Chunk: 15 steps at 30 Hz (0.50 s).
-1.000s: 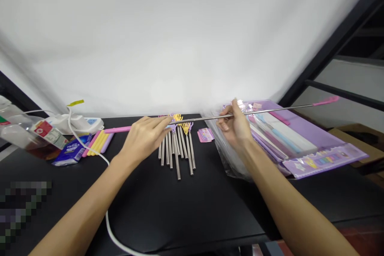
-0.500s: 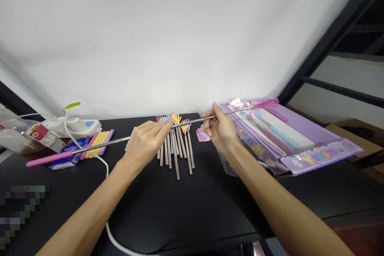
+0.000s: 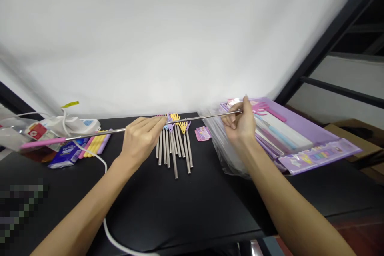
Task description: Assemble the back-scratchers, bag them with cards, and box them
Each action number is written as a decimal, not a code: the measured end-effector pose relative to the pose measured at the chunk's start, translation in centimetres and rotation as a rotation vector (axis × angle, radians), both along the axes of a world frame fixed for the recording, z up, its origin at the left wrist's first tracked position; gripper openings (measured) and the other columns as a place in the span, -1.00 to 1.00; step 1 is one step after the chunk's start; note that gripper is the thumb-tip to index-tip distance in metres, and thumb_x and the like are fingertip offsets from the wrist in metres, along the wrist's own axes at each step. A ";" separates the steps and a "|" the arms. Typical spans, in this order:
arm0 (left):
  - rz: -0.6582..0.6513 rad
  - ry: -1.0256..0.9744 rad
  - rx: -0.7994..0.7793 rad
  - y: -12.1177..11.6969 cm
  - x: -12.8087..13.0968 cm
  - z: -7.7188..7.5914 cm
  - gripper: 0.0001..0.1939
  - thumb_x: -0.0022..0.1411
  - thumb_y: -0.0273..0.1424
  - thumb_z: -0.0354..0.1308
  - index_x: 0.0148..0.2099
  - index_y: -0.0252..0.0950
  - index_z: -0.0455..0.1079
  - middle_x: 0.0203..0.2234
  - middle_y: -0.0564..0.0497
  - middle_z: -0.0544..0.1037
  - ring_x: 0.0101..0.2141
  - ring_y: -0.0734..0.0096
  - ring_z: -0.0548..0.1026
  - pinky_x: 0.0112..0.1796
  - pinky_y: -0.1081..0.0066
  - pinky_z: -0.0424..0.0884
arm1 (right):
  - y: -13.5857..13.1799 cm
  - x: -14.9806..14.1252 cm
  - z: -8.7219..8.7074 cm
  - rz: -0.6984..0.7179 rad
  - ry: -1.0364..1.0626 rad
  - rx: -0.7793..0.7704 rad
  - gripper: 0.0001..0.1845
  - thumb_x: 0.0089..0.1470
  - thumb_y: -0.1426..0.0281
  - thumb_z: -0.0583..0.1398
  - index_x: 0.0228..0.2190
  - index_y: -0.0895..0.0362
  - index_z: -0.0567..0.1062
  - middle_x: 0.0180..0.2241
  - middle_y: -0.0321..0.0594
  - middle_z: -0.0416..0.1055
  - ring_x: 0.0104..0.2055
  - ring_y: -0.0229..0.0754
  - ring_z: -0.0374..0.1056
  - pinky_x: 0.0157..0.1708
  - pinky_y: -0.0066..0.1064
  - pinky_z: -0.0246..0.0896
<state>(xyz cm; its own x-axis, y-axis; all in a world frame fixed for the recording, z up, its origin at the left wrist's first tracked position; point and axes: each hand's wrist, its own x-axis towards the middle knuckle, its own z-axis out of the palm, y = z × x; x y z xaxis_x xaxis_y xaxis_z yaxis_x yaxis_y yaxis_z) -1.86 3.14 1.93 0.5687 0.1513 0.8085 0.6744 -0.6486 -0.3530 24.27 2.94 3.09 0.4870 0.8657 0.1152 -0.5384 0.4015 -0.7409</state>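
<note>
An extended back scratcher (image 3: 204, 117) stretches across in front of me, its pink handle (image 3: 45, 143) at the left and its steel rod rising slightly to the right. My left hand (image 3: 141, 138) is closed over the middle of the rod. Around the rod's right end, my right hand (image 3: 241, 124) has its fingers curled. A pink claw-shaped head (image 3: 260, 107) shows just beyond that hand; the hand hides where it joins the rod. Behind my left hand, several steel rods with coloured claw heads (image 3: 175, 146) lie side by side on the black table (image 3: 180, 212).
At the right lies an open purple display box (image 3: 318, 154) with wrapped scratchers and clear plastic. Pink cards (image 3: 203, 133) lie beside it. Coloured handles (image 3: 95, 144), a blue tissue pack (image 3: 66, 154), a power strip (image 3: 75, 125) and a white cable (image 3: 105, 224) are at the left.
My right hand has moved right along the rod to near the claw head. The rod has become more level, its pink handle rising. My left hand still holds the middle.
</note>
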 end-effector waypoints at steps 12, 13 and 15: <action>0.147 0.076 -0.112 0.8 -3.1 0.3 -0.79 0.42 -0.41 0.10 0.00 -0.26 0.52 -0.45 0.01 0.67 -0.44 0.36 0.61 -0.34 0.35 0.39 | 0.9 2.5 -0.3 -0.190 -0.119 -0.029 -0.48 0.11 0.15 0.34 -0.64 0.11 0.25 -0.78 -0.50 0.12 -0.79 -0.48 -0.06 -0.78 -0.55 -0.12; 0.153 0.084 -0.102 0.8 -3.1 0.3 -0.79 0.42 -0.41 0.10 0.01 -0.27 0.52 -0.46 0.01 0.66 -0.45 0.36 0.60 -0.36 0.35 0.38 | 1.0 2.3 -0.4 -0.195 -0.124 -0.033 -0.48 0.11 0.15 0.35 -0.64 0.12 0.25 -0.77 -0.49 0.14 -0.78 -0.48 -0.04 -0.78 -0.56 -0.11; 0.166 0.095 -0.081 0.6 -2.8 0.3 -0.78 0.42 -0.41 0.11 0.02 -0.31 0.51 -0.46 0.00 0.65 -0.46 0.35 0.59 -0.40 0.35 0.34 | 0.9 1.3 -0.5 -0.145 -0.122 -0.037 -0.48 0.07 0.12 0.37 -0.64 0.13 0.28 -0.76 -0.48 0.17 -0.77 -0.48 0.00 -0.77 -0.57 -0.08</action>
<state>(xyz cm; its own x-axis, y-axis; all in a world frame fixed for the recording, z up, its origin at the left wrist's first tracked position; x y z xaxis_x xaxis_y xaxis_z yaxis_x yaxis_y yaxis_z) -4.70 3.74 2.19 0.6039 0.3113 0.7338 0.7403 -0.5603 -0.3716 25.61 3.89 2.55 0.5916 0.7920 0.1506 -0.3821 0.4399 -0.8127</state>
